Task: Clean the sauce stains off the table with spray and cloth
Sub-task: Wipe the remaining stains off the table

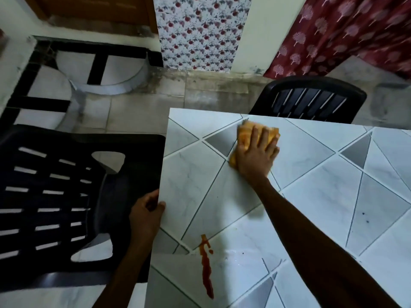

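Cloth pressed flat to the table under the right hand.
Soft, light and limp, it probably handles best pinned from above; the fingers lie spread and straight across it. The sauce stain lies well behind the wrist, unwiped. The left hand grips the table's side edge.

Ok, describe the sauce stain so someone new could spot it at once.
Find the white tiled table. Follow its left edge nearer, past the left hand gripping it. The sauce stain is the long streak there, the only red mark on the tiles.
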`<state>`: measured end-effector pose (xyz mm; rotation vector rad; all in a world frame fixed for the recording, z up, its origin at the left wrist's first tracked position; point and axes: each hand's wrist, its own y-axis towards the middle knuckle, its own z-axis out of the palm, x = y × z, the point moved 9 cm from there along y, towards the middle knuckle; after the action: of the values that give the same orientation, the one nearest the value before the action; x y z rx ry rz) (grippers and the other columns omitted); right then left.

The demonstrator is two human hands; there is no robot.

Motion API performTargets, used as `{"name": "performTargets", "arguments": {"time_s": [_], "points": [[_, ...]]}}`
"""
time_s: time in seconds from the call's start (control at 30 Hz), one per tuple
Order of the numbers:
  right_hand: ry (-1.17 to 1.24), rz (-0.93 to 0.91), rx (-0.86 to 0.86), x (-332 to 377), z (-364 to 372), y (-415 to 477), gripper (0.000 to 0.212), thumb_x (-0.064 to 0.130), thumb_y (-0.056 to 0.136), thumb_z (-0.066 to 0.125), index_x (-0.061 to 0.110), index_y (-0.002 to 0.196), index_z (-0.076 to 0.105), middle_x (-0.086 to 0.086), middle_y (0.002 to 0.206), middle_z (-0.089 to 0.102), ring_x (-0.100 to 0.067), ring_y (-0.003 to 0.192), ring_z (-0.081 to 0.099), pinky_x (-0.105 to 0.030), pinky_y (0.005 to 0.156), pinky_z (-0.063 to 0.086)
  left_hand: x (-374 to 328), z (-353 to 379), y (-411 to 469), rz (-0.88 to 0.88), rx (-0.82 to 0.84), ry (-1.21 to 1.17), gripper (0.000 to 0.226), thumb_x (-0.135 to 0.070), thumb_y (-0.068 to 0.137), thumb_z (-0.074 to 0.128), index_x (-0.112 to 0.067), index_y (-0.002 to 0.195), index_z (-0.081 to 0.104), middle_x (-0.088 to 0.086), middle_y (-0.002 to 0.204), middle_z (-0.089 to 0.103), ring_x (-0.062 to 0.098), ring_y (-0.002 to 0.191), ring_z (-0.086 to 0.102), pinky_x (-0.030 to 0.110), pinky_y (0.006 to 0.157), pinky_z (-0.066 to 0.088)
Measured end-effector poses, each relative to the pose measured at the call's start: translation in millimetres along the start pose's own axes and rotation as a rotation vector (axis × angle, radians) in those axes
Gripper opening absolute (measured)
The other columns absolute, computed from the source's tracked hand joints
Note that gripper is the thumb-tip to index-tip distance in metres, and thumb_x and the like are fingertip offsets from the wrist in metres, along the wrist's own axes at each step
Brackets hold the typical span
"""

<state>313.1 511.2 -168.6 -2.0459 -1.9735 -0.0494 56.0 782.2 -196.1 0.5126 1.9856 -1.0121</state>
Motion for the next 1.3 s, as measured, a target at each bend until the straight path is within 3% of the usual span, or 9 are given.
{"name": "performTargets", "arguments": {"time_s": [0.2, 0.33, 0.43, 0.6, 0.67, 0.77, 0.9, 1.13, 1.3], "points": [[-0.057, -0.572, -0.039, 141, 39, -61, 0.070, 0.052, 0.092, 0.040, 0.024, 0.156, 0.032, -0.012, 0.165, 0.024, -0.043, 0.152, 0.013, -0.057, 0.119, 0.018, -7, -4, -3, 0.045, 0.033, 0.004, 0.039, -0.002, 0.089, 0.067, -0.014, 0.126, 0.066, 0.006, 0.119, 0.069, 0.021, 0.108, 0.066, 0.047, 0.096, 0.054], [-0.094, -0.809, 0.077, 81, 55, -171, 0.069, 0.053, 0.095, 0.040, 0.029, 0.159, 0.024, -0.005, 0.168, 0.014, -0.034, 0.155, 0.000, -0.055, 0.124, 0.007, -6, -3, -7, 0.027, 0.099, -0.040, 0.041, -0.003, 0.091, 0.065, -0.013, 0.130, 0.062, 0.006, 0.124, 0.067, 0.017, 0.107, 0.065, 0.039, 0.094, 0.054], [-0.186, -0.666, 0.064, -4, 41, -164, 0.067, 0.052, 0.091, 0.042, 0.031, 0.154, 0.036, -0.006, 0.165, 0.027, -0.034, 0.154, 0.011, -0.058, 0.123, 0.007, -4, -1, -9, 0.015, 0.135, -0.050, 0.041, -0.003, 0.094, 0.061, -0.015, 0.133, 0.060, 0.002, 0.127, 0.065, 0.014, 0.111, 0.063, 0.040, 0.099, 0.052], [-0.027, -0.046, -0.026, -37, 13, -69, 0.075, 0.057, 0.093, 0.022, 0.024, 0.159, 0.021, -0.009, 0.168, 0.011, -0.043, 0.153, 0.004, -0.062, 0.121, 0.004, -8, 0, -14, 0.097, 0.117, 0.163, 0.047, -0.006, 0.099, 0.050, -0.023, 0.143, 0.051, 0.001, 0.130, 0.054, 0.013, 0.117, 0.051, 0.029, 0.101, 0.042], [-0.026, -0.074, -0.022, 8, 23, -67, 0.074, 0.054, 0.093, 0.028, 0.020, 0.159, 0.022, -0.012, 0.168, 0.012, -0.046, 0.152, 0.004, -0.063, 0.120, 0.007, -9, 3, -16, 0.149, 0.128, 0.243, 0.051, -0.005, 0.099, 0.048, -0.021, 0.147, 0.044, 0.006, 0.131, 0.051, 0.018, 0.120, 0.050, 0.027, 0.102, 0.038], [-0.083, -0.467, 0.001, 66, 44, -124, 0.070, 0.051, 0.094, 0.035, 0.023, 0.158, 0.028, -0.011, 0.167, 0.017, -0.043, 0.153, 0.007, -0.060, 0.121, 0.011, -14, 9, -23, 0.195, 0.133, 0.295, 0.052, -0.004, 0.099, 0.047, -0.015, 0.149, 0.040, 0.012, 0.136, 0.048, 0.021, 0.124, 0.047, 0.027, 0.103, 0.035], [-0.049, -0.618, 0.020, 14, 45, -198, 0.067, 0.052, 0.096, 0.037, 0.030, 0.158, 0.025, 0.000, 0.168, 0.015, -0.033, 0.156, 0.002, -0.055, 0.124, 0.008, -14, 17, -32, 0.171, 0.109, 0.327, 0.058, -0.011, 0.098, 0.054, -0.009, 0.152, 0.032, 0.018, 0.146, 0.039, 0.031, 0.134, 0.041, 0.041, 0.113, 0.033], [-0.128, -0.244, 0.067, -185, 12, -246, 0.068, 0.052, 0.096, 0.034, 0.025, 0.158, 0.028, 0.000, 0.168, 0.013, -0.038, 0.152, 0.016, -0.056, 0.121, 0.017, -6, 37, -52, 0.102, 0.058, 0.253, 0.082, -0.020, 0.095, 0.063, -0.015, 0.157, 0.010, 0.009, 0.162, 0.013, 0.030, 0.146, 0.022, 0.038, 0.118, 0.021], [0.000, 0.171, -0.024, -187, -3, -168, 0.078, 0.059, 0.092, 0.024, 0.021, 0.160, 0.019, -0.010, 0.168, 0.012, -0.044, 0.152, 0.008, -0.061, 0.121, 0.011, 1, 40, -49, 0.126, -0.030, 0.331, 0.089, -0.027, 0.092, 0.066, -0.016, 0.158, 0.008, 0.013, 0.162, 0.015, 0.035, 0.145, 0.024, 0.048, 0.119, 0.025]]}}
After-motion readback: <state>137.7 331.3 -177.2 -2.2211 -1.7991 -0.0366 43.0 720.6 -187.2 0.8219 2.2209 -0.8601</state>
